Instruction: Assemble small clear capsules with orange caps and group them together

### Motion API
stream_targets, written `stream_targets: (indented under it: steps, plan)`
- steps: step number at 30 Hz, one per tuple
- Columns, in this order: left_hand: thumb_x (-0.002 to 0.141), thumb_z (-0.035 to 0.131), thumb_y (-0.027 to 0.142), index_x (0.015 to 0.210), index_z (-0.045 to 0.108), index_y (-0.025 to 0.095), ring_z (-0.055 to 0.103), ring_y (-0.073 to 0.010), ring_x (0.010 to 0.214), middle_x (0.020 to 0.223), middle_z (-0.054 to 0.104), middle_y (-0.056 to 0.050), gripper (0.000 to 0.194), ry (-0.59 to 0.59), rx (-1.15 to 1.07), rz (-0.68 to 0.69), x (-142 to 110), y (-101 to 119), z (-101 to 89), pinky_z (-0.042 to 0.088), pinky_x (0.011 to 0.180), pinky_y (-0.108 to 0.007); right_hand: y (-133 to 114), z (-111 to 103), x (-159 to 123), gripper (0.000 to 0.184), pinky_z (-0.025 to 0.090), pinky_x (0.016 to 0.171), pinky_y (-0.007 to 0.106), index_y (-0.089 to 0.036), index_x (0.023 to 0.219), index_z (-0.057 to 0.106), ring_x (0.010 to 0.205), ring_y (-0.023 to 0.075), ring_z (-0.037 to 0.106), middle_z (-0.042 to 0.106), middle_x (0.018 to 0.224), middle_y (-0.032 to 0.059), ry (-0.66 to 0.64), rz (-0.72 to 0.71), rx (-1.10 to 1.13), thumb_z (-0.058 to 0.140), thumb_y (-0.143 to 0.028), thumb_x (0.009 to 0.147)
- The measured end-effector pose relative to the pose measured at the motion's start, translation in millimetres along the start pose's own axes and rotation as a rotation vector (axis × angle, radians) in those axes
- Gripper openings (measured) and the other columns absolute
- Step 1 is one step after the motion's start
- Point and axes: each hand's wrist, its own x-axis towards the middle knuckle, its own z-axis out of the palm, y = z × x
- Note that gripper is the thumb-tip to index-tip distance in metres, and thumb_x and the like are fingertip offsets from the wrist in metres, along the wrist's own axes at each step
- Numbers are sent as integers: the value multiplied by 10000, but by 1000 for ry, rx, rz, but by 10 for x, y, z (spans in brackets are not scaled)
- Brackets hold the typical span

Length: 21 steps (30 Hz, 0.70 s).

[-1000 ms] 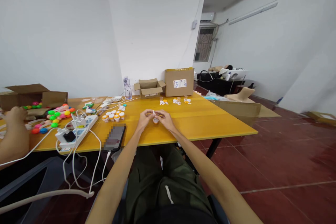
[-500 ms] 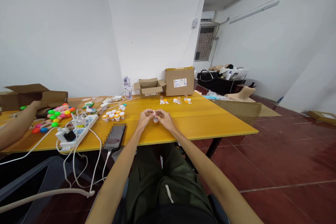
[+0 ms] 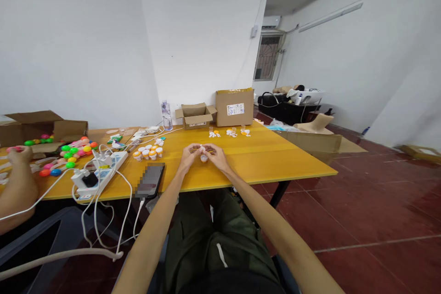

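My left hand [image 3: 189, 156] and my right hand [image 3: 216, 156] meet over the front of the table, fingertips pinched on a small white piece with dark specks [image 3: 202, 148]. Its exact kind is too small to make out. Just below the fingertips, a small clear cup [image 3: 204, 158] stands on the tabletop between both hands. To the left are several small tubs with white and orange lids [image 3: 148, 152]. Farther back lie small heaps of white and orange parts [image 3: 214, 134], with little clear cups [image 3: 234, 130] behind them.
A black phone [image 3: 151, 180] and a power strip [image 3: 103, 174] with trailing white cables lie left. An open carton [image 3: 197, 121], a closed carton [image 3: 234, 108] and a water bottle [image 3: 166, 115] stand at the back. Another person's hand [image 3: 20, 156] is near colourful balls [image 3: 74, 150].
My hands stay nearly in place, with the speckled white piece showing more between the fingertips. The other person's hand has drawn back from the left carton and holds a pink ball.
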Motion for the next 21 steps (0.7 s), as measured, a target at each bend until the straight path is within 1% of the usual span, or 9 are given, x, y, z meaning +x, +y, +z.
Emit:
stream_targets:
  steps: [4, 10, 13, 17, 21]
  plan:
    - [583, 845, 314, 744, 708, 192, 689, -225, 886, 863, 746, -60, 244, -3, -5, -4, 3, -4, -6, 535, 856, -362, 14, 1, 1, 201, 549, 723, 308, -257, 930, 756, 820, 198, 676, 745, 915, 38, 15, -18, -4, 689, -373, 780]
    - [568, 853, 320, 735, 712, 187, 692, -231, 869, 861, 749, -67, 255, -15, -1, -14, -8, 32, 0, 543, 851, -381, -9, -3, -2, 196, 551, 680, 306, -262, 919, 778, 789, 204, 677, 743, 866, 43, 27, -40, -23, 690, -382, 790]
    - [559, 858, 326, 728, 716, 190, 693, -231, 865, 864, 753, -66, 260, -19, -7, -12, -13, 42, 3, 548, 850, -383, -29, -3, -8, 195, 552, 687, 311, -261, 908, 782, 801, 211, 679, 744, 866, 47, 42, -48, -33, 688, -389, 794]
    - [551, 863, 341, 731, 722, 188, 691, -213, 823, 854, 756, -64, 275, -21, -29, -21, -8, 21, 1, 548, 851, -379, -37, 3, -18, 195, 559, 709, 319, -260, 912, 784, 846, 222, 685, 751, 906, 52, 37, -63, -49, 665, -378, 813]
    - [547, 867, 353, 729, 724, 177, 686, -199, 778, 830, 751, -60, 291, -14, -35, -27, 3, -12, -3, 543, 848, -377, -25, 14, -23, 191, 561, 718, 321, -254, 907, 780, 825, 214, 686, 751, 880, 48, 47, -81, -67, 652, -371, 826]
